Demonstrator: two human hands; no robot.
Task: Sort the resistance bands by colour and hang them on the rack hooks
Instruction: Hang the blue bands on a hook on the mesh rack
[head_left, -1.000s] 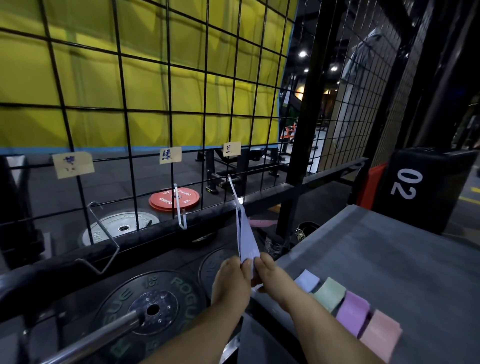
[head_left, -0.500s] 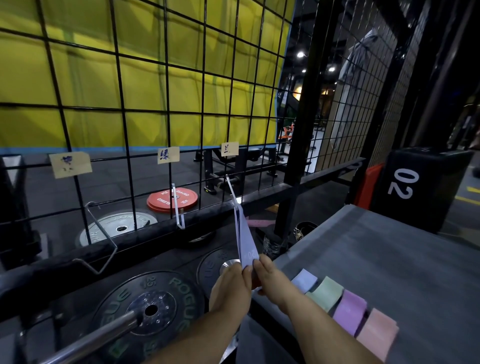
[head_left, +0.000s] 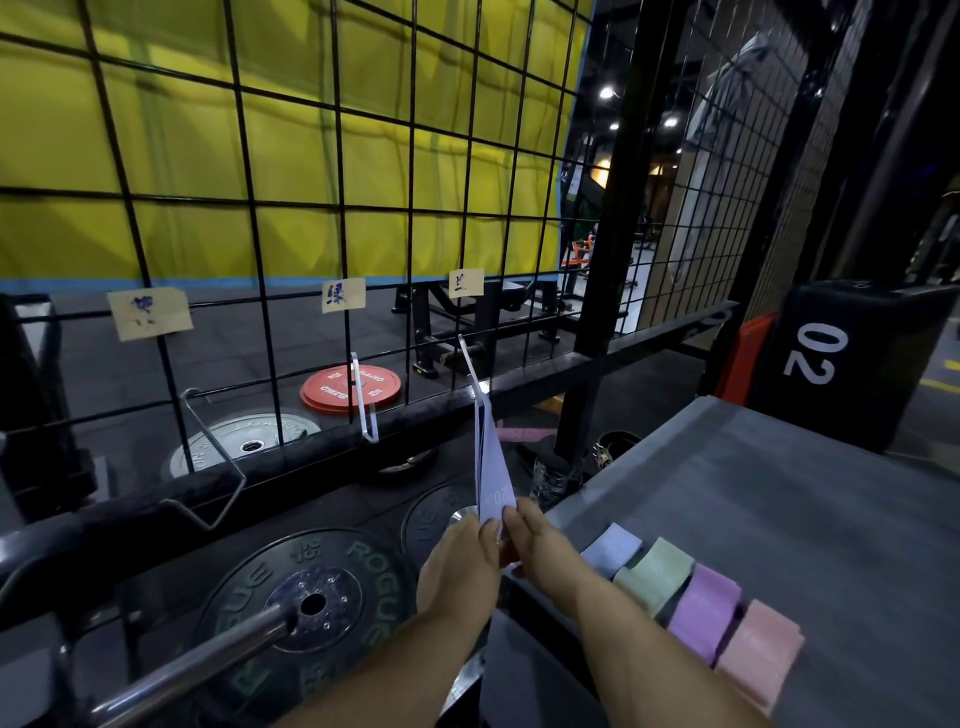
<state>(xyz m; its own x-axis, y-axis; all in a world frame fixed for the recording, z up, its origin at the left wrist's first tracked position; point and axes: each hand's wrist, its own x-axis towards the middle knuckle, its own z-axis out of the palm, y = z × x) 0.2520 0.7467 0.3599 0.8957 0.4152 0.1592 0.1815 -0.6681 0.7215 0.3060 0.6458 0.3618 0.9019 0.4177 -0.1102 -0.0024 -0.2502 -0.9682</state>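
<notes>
Hands: left hand (head_left: 460, 564) and right hand (head_left: 545, 543) are still pinching shut on the lower end of the pale blue band (head_left: 491, 467), which is staying looped over the rightmost hook (head_left: 467, 358) and pulled taut; little is shifting, so hanging looks nearly done. Four folded bands (head_left: 691, 597) are waiting along the platform's (head_left: 779, 493) near-left edge.

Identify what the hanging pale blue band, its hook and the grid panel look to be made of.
Pale blue band: thin, matte elastic sheet, probably latex or rubber; it stretches flat and taut between hook and both hands. Hook: bent wire, apparently bare or plated metal, with a light sheen. Grid panel: welded wire, seemingly metal with a black coating; thin straight rods crossing squarely.
</notes>
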